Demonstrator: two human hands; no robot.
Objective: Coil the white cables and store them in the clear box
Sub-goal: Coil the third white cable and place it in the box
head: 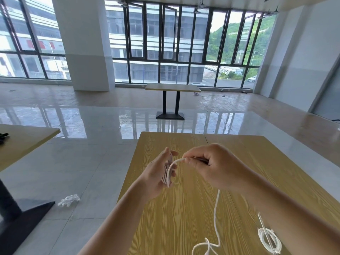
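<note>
My left hand [158, 174] is raised above the wooden table [184, 208] with several loops of a white cable [216, 214] wound around its fingers. My right hand [211, 166] pinches the same cable just right of those loops. From under my right hand the cable hangs down and trails loosely to the table's near edge. A second white cable [269, 240], coiled into a ring, lies on the table at the lower right, partly behind my right forearm. No clear box is in view.
A white glove [69, 200] lies on the tiled floor to the left. Another table [22, 140] stands at the left with a dark object on it. A third table [172, 88] stands farther back near the windows.
</note>
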